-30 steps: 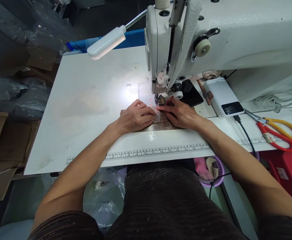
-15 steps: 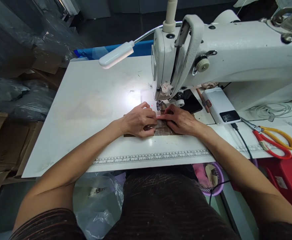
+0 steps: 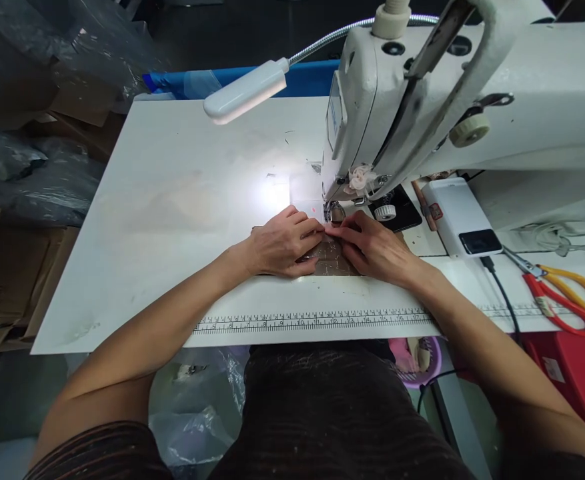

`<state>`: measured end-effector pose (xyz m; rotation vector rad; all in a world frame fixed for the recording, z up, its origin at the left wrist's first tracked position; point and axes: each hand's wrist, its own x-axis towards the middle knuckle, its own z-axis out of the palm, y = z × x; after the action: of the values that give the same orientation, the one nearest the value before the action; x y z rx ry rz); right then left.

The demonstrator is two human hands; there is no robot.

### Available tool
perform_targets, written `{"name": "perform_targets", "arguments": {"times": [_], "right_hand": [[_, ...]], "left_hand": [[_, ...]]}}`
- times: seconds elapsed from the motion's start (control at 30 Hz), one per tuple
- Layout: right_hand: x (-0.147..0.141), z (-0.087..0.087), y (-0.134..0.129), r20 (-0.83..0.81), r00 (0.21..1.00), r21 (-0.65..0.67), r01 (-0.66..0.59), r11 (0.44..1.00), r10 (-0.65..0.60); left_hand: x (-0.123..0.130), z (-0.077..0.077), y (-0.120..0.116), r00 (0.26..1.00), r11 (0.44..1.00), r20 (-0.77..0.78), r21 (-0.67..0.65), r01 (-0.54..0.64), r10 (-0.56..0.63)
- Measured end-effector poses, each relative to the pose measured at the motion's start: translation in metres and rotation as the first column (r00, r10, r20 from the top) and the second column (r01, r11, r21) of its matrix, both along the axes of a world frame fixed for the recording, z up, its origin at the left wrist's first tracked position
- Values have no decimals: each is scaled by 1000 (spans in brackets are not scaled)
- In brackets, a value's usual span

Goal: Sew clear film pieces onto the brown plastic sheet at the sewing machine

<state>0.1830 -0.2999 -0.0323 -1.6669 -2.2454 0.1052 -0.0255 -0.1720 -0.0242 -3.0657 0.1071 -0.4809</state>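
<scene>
Both hands are close together at the presser foot (image 3: 335,212) of a white sewing machine (image 3: 359,113). My left hand (image 3: 288,243) is closed, its fingers bent and their tips just in front of the foot. My right hand (image 3: 376,248) is closed too, index finger and thumb pointing left so that its tips meet those of the left hand. Something small and pale shows at the fingertips, but its kind is hidden. Beneath the hands lies a brown, shiny patch (image 3: 333,261) on the white table (image 3: 172,200).
A lit lamp (image 3: 246,92) on a bendy neck hangs over the table. To the right are a dark phone (image 3: 399,210), a white power bank (image 3: 461,215) with a cable, and scissors (image 3: 567,293). A printed ruler (image 3: 317,323) runs along the front edge. Cardboard boxes (image 3: 19,273) stand left.
The view has shifted, so the machine looks larger and farther right. Both hands stay at the presser foot, with only slight changes in the fingers.
</scene>
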Motion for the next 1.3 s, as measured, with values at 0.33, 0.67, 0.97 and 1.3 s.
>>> {"name": "perform_targets", "arguments": {"times": [0.33, 0.67, 0.97, 1.3], "right_hand": [[-4, -1, -2, -7, 1000, 68, -4, 998, 5], [-6, -2, -2, 17, 1000, 33, 21, 999, -22], [-9, -1, 5, 11, 998, -30, 66, 997, -66], [9, 22, -7, -347, 908, -262, 147, 954, -235]], "left_hand": [[-1, 6, 0, 994, 998, -94, 3, -55, 55], [0, 9, 5, 986, 997, -146, -16, -80, 77], [2, 7, 13, 984, 995, -155, -22, -95, 90], [3, 10, 18, 974, 992, -189, 29, -122, 126]]}}
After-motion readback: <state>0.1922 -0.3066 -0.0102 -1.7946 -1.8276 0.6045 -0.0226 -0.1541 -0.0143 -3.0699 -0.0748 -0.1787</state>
